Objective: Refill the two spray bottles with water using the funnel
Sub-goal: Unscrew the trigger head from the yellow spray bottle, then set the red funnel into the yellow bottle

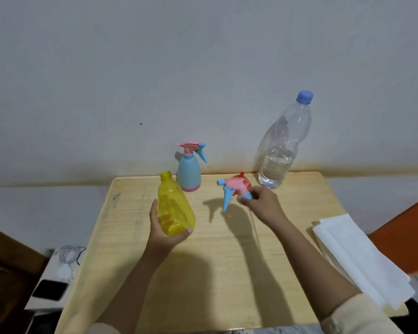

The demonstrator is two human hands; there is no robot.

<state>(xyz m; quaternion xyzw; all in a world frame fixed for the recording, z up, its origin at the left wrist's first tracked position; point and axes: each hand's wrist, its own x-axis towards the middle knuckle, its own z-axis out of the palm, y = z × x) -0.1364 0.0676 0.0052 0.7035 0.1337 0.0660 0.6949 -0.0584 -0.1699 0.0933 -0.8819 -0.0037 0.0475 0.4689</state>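
My left hand (165, 231) grips a yellow see-through spray bottle (175, 206) by its base, lifted and tilted above the wooden table (227, 273), its neck open with no head on. My right hand (261, 201) pinches the removed pink and blue spray head (234, 189) just above the table, trigger pointing down. Something orange (241, 175) shows behind that head; I cannot tell what it is. A light blue spray bottle (188, 173) with its pink head on stands upright at the back. A large clear water bottle (281, 150) with a blue cap, partly filled, stands at the back right.
A stack of white paper towels (357, 259) lies over the table's right edge. Left of the table, lower down, are a black phone (50, 289) and a white charger with cable (68, 261). A plain wall rises right behind the table.
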